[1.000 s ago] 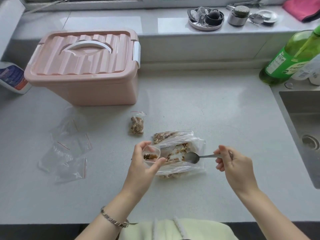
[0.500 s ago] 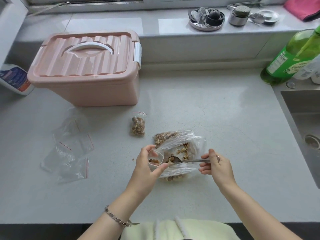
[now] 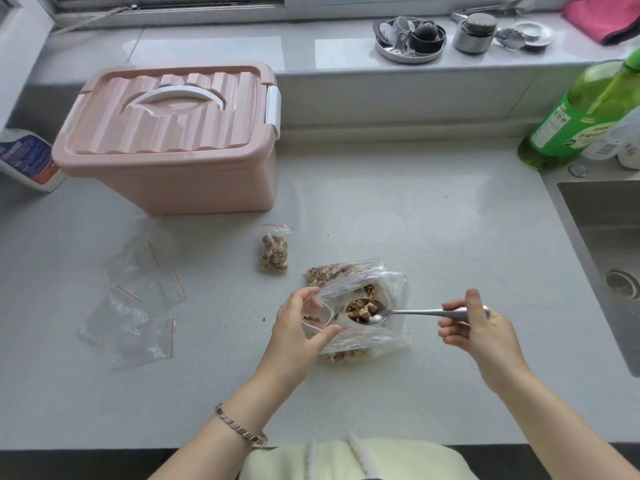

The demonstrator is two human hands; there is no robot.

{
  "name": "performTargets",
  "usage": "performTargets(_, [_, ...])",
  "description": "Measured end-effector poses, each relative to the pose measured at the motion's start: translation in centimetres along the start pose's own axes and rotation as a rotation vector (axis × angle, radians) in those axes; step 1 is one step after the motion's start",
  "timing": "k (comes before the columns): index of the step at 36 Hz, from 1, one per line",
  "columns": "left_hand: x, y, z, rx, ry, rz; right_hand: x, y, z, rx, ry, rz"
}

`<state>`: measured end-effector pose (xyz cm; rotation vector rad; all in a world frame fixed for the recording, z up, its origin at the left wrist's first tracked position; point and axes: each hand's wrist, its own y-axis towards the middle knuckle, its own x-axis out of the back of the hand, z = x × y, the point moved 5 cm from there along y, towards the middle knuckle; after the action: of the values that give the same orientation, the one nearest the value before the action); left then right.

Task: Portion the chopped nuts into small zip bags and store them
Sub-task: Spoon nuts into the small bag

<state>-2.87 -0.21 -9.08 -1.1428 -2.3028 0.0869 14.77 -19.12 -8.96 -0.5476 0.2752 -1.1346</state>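
Note:
My left hand (image 3: 298,332) holds a small clear zip bag (image 3: 317,315) with its mouth open; a few nut pieces lie inside. My right hand (image 3: 476,327) grips a metal spoon (image 3: 408,311) by the handle, level, its bowl heaped with chopped nuts just right of the small bag's mouth. Under both lies a large clear bag of chopped nuts (image 3: 360,282) on the counter. A filled small zip bag (image 3: 273,251) lies further back. Several empty zip bags (image 3: 138,299) are spread at the left.
A pink lidded storage box (image 3: 173,140) stands at the back left, a spray bottle (image 3: 29,159) beside it. A green bottle (image 3: 575,123) and a sink (image 3: 609,258) are at the right. Metal kitchenware (image 3: 410,38) sits on the sill.
The spoon dipped into the large bag, came out loaded with nuts, and now hovers beside the small bag's mouth. My left hand stayed where it was, holding the small bag.

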Motion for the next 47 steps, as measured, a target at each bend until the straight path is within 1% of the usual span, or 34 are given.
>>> performTargets(7, [-0.9, 0.5, -0.2, 0.004, 0.042, 0.029, -0.6, -1.6, 4.5, 0.120, 0.030, 0.026])
performTargets(13, [-1.3, 0.7, -0.5, 0.041, 0.016, 0.040, -3.1, -3.5, 7.9, 0.287, -0.065, 0.090])
performTargets(15, [-1.4, 0.8, -0.7, 0.031, 0.001, 0.039, -3.9, -4.2, 8.6, 0.371, -0.130, 0.110])
performTargets(19, [-1.6, 0.6, -0.8, 0.038, -0.010, 0.061, -5.7, -6.0, 9.1, 0.606, -0.292, 0.165])
performTargets(23, [-1.8, 0.4, -0.5, 0.055, -0.025, 0.056, -6.9, -7.7, 9.2, 0.878, -0.548, 0.209])
performTargets(24, [-1.8, 0.4, -0.5, 0.054, -0.025, 0.054, -6.8, -8.0, 9.3, 0.934, -0.585, 0.208])
performTargets(26, [-1.6, 0.3, -0.5, 0.046, -0.028, 0.042, -6.3, -8.2, 9.5, 0.990, -0.604, 0.186])
performTargets(27, [-1.5, 0.2, -0.5, 0.037, -0.031, 0.032, -6.0, -8.1, 9.7, 0.988, -0.586, 0.166])
performTargets(29, [-1.2, 0.2, -0.5, 0.029, -0.036, 0.008, -4.9, -7.7, 9.8, 0.921, -0.492, 0.109])
performTargets(31, [-0.8, 0.1, -0.5, 0.022, -0.045, -0.014, -3.7, -6.9, 9.4, 0.796, -0.392, 0.037])
performTargets(34, [-0.1, 0.0, -0.7, 0.005, -0.072, -0.054, -2.5, -5.1, 7.4, 0.601, -0.352, -0.026])
performTargets(38, [0.8, -0.1, -0.7, 0.002, -0.090, -0.099, -1.9, -2.6, 3.4, 0.417, -0.373, -0.042])
performTargets(41, [1.4, -0.1, -0.6, -0.001, -0.094, -0.117, -2.0, -1.3, 0.9, 0.338, -0.339, -0.057])
performTargets(44, [1.5, -0.1, -0.6, 0.007, -0.102, -0.114, -2.8, -0.5, -1.0, 0.263, -0.283, -0.045])
performTargets(47, [1.4, -0.2, -0.6, 0.011, -0.089, -0.103, -4.2, 0.0, -2.6, 0.172, -0.187, 0.006])
